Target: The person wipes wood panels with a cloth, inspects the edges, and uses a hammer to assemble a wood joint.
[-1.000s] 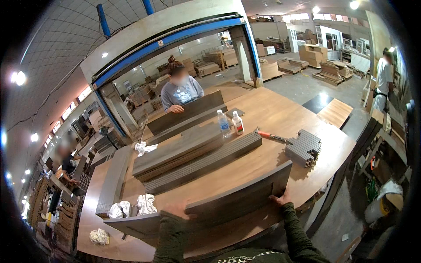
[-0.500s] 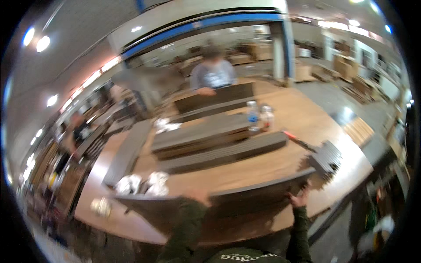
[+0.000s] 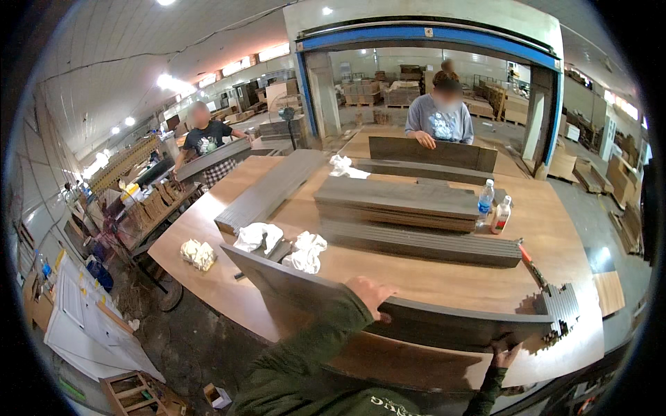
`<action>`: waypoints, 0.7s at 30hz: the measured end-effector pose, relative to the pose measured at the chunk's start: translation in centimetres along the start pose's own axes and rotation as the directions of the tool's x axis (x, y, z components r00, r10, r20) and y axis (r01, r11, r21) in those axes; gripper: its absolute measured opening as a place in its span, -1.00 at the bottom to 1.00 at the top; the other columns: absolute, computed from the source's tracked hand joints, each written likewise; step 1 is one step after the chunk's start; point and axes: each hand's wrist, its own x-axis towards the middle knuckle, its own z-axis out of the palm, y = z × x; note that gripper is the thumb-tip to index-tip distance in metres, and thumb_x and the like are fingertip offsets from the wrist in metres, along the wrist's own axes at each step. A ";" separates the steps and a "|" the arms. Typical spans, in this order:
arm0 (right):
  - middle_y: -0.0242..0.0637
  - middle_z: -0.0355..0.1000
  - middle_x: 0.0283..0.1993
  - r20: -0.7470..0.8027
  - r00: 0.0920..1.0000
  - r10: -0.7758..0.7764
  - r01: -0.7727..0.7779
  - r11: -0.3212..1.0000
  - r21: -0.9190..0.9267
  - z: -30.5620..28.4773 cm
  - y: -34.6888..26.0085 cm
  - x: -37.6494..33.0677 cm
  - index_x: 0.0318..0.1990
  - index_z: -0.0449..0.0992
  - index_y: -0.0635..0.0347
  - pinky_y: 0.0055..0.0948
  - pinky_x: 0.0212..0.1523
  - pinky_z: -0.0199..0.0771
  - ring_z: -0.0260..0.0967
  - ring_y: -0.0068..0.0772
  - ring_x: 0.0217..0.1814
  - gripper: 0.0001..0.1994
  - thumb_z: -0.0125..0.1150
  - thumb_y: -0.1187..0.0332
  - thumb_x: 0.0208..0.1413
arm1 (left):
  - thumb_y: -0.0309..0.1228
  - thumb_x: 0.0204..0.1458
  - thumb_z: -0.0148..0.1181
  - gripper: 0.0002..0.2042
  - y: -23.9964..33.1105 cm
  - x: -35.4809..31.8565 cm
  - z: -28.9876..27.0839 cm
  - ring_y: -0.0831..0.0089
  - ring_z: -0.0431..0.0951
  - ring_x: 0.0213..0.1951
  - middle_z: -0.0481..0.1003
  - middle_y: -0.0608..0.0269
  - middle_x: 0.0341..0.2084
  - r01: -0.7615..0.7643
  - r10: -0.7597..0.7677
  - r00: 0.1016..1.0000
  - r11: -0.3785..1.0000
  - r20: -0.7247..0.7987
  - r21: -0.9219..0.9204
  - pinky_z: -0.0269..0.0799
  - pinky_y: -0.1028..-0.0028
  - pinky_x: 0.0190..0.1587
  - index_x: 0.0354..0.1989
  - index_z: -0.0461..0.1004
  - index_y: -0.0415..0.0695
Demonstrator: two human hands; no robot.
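Holding a long dark board [image 3: 458, 326] on edge along the near side of a table [image 3: 395, 277], with the fingers of the left hand [image 3: 371, 295] wrapped over its top edge. Also touching its lower edge, toward the right end, with the right hand [image 3: 506, 354], fingers too shadowed to tell whether loose or gripping. On the smooth, light-brown table, at left: a crumpled cream rag [image 3: 198, 254] and two white cloths [image 3: 305, 252]. At right: a bundle of dark strips [image 3: 560, 305] beside a red-handled tool [image 3: 533, 267]. Farther across: stacks of dark boards [image 3: 395, 200], with two bottles [image 3: 500, 216] just beside. At the far side: a co-worker [image 3: 440, 121] with a hand on another board [image 3: 437, 155]. Off left: a second co-worker [image 3: 207, 139] holding a panel [image 3: 215, 159]. Beyond: a wide blue-framed doorway [image 3: 388, 35], brown stacks [image 3: 363, 93], high windows [image 3: 236, 65] and a pale ceiling [image 3: 222, 24].
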 end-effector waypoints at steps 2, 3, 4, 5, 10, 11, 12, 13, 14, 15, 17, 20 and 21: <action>-0.18 0.07 0.17 -0.069 0.998 -0.011 0.014 0.999 0.050 -0.3 -4.3 1.5 0.21 0.00 0.19 -0.27 0.05 0.20 0.10 -0.23 0.07 -0.09 0.41 0.20 -0.34 | 0.00 -0.36 0.31 -0.42 -0.6 0.4 -2.1 0.21 0.53 -0.45 0.50 0.11 -0.55 -0.026 0.027 0.999 0.998 0.029 -0.058 0.41 0.30 -0.35 -0.12 0.38 0.00; -0.15 0.07 0.17 -0.064 0.998 0.009 -0.006 0.999 0.049 -0.1 -5.4 2.0 0.22 -0.02 0.21 -0.27 0.07 0.17 0.10 -0.22 0.08 -0.06 0.42 0.21 -0.36 | -0.03 -0.33 0.31 -0.45 -0.3 0.5 -3.2 0.21 0.53 -0.44 0.50 0.10 -0.54 -0.052 0.050 0.998 0.996 -0.023 -0.070 0.42 0.30 -0.36 -0.13 0.38 -0.01; -0.12 0.06 0.17 -0.057 0.998 0.026 -0.023 0.999 0.046 0.0 -6.5 2.6 0.23 -0.04 0.22 -0.27 0.09 0.15 0.10 -0.21 0.09 -0.04 0.43 0.22 -0.37 | -0.07 -0.30 0.30 -0.49 0.2 0.6 -4.1 0.20 0.53 -0.44 0.50 0.09 -0.54 -0.075 0.068 0.994 0.993 -0.081 -0.086 0.43 0.30 -0.37 -0.14 0.39 -0.01; -0.09 0.06 0.17 -0.053 0.997 0.050 -0.048 0.998 0.041 0.1 -7.6 2.8 0.23 -0.06 0.24 -0.28 0.12 0.12 0.09 -0.20 0.10 -0.01 0.44 0.24 -0.39 | -0.10 -0.27 0.29 -0.52 0.7 0.7 -4.6 0.20 0.53 -0.44 0.50 0.08 -0.53 -0.099 0.084 0.987 0.990 -0.137 -0.100 0.43 0.29 -0.38 -0.14 0.39 -0.01; 0.03 -0.09 0.27 -0.135 0.949 0.285 -0.283 0.958 0.035 -1.7 -1.4 2.3 0.27 -0.26 0.26 -0.12 0.15 0.09 -0.03 -0.11 0.24 0.10 0.44 0.12 -0.35 | -0.37 -0.14 0.10 -0.79 4.4 3.4 -0.9 0.18 0.52 -0.48 0.48 0.07 -0.61 0.046 -0.060 0.971 0.997 0.233 0.064 0.44 0.28 -0.39 -0.27 0.42 -0.09; 0.01 -0.02 0.23 -0.047 0.944 0.325 -0.325 0.946 0.016 -4.0 2.0 2.2 0.26 -0.19 0.26 -0.12 0.13 0.12 0.02 -0.10 0.21 0.02 0.39 0.11 -0.28 | -0.37 -0.12 0.08 -0.81 4.7 4.0 0.2 0.19 0.51 -0.48 0.48 0.08 -0.62 0.033 -0.040 0.978 0.999 0.207 0.034 0.44 0.27 -0.40 -0.29 0.42 -0.10; -0.02 0.02 0.21 -0.018 0.946 0.324 -0.324 0.946 0.011 -5.0 4.0 1.2 0.24 -0.13 0.26 -0.14 0.11 0.15 0.05 -0.11 0.18 -0.04 0.38 0.14 -0.26 | -0.37 -0.11 0.06 -0.82 5.0 4.5 0.9 0.19 0.51 -0.49 0.48 0.08 -0.63 0.008 -0.011 0.983 1.000 0.182 0.019 0.43 0.26 -0.40 -0.32 0.42 -0.12; -0.04 0.06 0.18 0.021 0.948 0.317 -0.317 0.948 0.002 -6.0 6.0 0.9 0.22 -0.08 0.26 -0.16 0.09 0.18 0.08 -0.13 0.15 -0.10 0.37 0.16 -0.24 | -0.36 -0.08 0.02 -0.85 4.6 4.4 1.5 0.20 0.51 -0.49 0.49 0.10 -0.61 -0.050 0.047 0.992 0.999 0.119 0.021 0.43 0.24 -0.41 -0.37 0.43 -0.13; -0.09 0.08 0.16 0.014 0.961 0.276 -0.275 0.961 -0.009 -5.2 6.9 0.2 0.20 -0.04 0.26 -0.20 0.07 0.20 0.10 -0.17 0.13 -0.12 0.38 0.22 -0.25 | -0.36 -0.09 0.03 -0.85 4.8 4.4 1.6 0.19 0.51 -0.49 0.49 0.09 -0.60 -0.035 0.029 0.990 0.998 0.135 0.046 0.43 0.24 -0.41 -0.37 0.43 -0.12; -0.13 0.10 0.13 0.007 0.971 0.239 -0.238 0.971 -0.018 -3.9 6.4 -0.2 0.18 -0.01 0.25 -0.23 0.05 0.23 0.12 -0.22 0.11 -0.15 0.40 0.29 -0.27 | -0.35 -0.09 0.04 -0.85 4.9 4.4 1.6 0.19 0.51 -0.48 0.49 0.09 -0.59 -0.021 0.009 0.988 0.997 0.153 0.076 0.43 0.25 -0.41 -0.37 0.43 -0.11; -0.17 0.16 0.08 0.107 0.944 0.312 -0.312 0.950 -0.014 0.5 1.3 0.6 0.14 0.05 0.26 -0.27 0.05 0.23 0.14 -0.28 0.08 -0.18 0.43 0.36 -0.32 | -0.32 -0.10 0.07 -0.80 4.0 3.2 1.2 0.17 0.51 -0.48 0.49 0.09 -0.58 -0.047 0.034 0.992 0.993 0.118 0.112 0.42 0.25 -0.42 -0.28 0.46 -0.03; -0.18 0.23 0.03 0.106 0.985 0.137 -0.131 0.989 -0.061 -0.1 -7.0 2.6 0.11 0.10 0.27 -0.32 0.04 0.24 0.18 -0.27 0.06 -0.17 0.48 0.34 -0.39 | -0.25 -0.13 0.12 -0.72 3.5 3.5 -1.1 0.15 0.51 -0.48 0.48 0.10 -0.58 -0.128 0.122 0.989 0.990 0.087 0.067 0.42 0.26 -0.42 -0.18 0.46 0.07; -0.18 0.25 0.01 0.071 0.988 0.137 -0.145 0.981 0.131 0.5 -11.3 3.9 0.10 0.11 0.28 -0.33 0.04 0.24 0.19 -0.27 0.05 -0.17 0.49 0.32 -0.40 | -0.25 -0.14 0.12 -0.71 3.3 3.5 -2.3 0.14 0.51 -0.46 0.49 0.09 -0.56 -0.117 0.110 0.987 0.991 0.118 0.058 0.42 0.26 -0.41 -0.17 0.46 0.09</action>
